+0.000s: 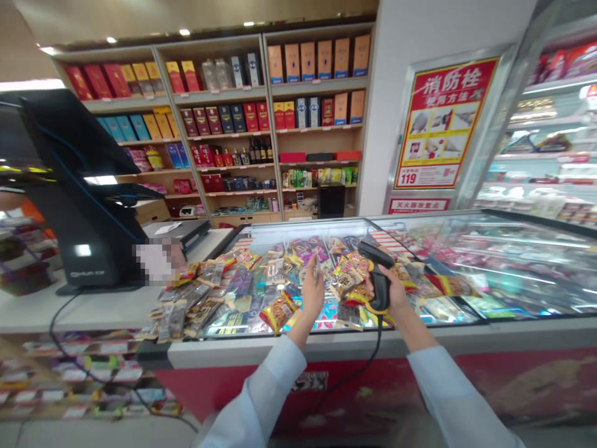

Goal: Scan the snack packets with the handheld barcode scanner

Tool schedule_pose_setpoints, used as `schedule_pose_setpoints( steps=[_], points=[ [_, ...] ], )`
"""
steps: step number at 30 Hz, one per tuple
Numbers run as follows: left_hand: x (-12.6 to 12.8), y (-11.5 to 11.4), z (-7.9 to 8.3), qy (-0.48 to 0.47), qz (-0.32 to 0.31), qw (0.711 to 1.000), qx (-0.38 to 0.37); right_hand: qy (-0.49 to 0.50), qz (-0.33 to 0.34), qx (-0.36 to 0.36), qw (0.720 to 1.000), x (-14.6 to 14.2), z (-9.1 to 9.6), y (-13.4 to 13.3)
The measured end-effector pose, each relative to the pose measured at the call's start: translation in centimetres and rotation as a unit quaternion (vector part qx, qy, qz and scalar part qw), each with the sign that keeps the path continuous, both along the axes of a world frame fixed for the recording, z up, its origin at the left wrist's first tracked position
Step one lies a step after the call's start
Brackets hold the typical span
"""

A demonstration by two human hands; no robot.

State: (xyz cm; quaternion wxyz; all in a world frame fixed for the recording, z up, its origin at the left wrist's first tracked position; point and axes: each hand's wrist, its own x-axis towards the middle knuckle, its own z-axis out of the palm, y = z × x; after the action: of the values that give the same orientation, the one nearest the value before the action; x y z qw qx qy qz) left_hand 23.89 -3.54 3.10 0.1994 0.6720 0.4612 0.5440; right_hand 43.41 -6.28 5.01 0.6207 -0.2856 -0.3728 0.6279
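My right hand (pixel 394 292) is wrapped round the grip of a black and yellow barcode scanner (pixel 379 274), whose cable hangs down the front of the counter. My left hand (pixel 312 287) is raised over a heap of snack packets (pixel 261 289) on the glass freezer lid, and pinches a small thin packet (pixel 316 266) between its fingertips. The scanner's head points left, toward that hand. Both sleeves are pale blue.
A black checkout terminal (pixel 88 205) stands on the white counter (pixel 93 308) at the left, its cable trailing down. The chest freezer's glass lid (pixel 504 261) runs to the right. Shelves of boxed goods (pixel 261 112) line the back wall. A red fire poster (pixel 441 124) hangs on the pillar.
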Motion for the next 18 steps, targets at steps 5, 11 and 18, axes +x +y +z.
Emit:
schedule_pose_setpoints(
  steps=[5,11,18],
  points=[
    [5.8,1.0,-2.1,0.036,-0.039,0.996,-0.068,0.008,-0.088,0.003,0.996,5.3,-0.9,-0.7],
    [7.2,0.4,-3.7,0.147,-0.072,0.985,-0.054,-0.006,-0.148,-0.008,0.989,9.2,-4.1,-0.1],
    [8.5,0.5,-4.3,0.2,-0.081,0.976,-0.031,0.007,-0.152,-0.014,0.988,10.3,-5.5,0.5]
  ],
)
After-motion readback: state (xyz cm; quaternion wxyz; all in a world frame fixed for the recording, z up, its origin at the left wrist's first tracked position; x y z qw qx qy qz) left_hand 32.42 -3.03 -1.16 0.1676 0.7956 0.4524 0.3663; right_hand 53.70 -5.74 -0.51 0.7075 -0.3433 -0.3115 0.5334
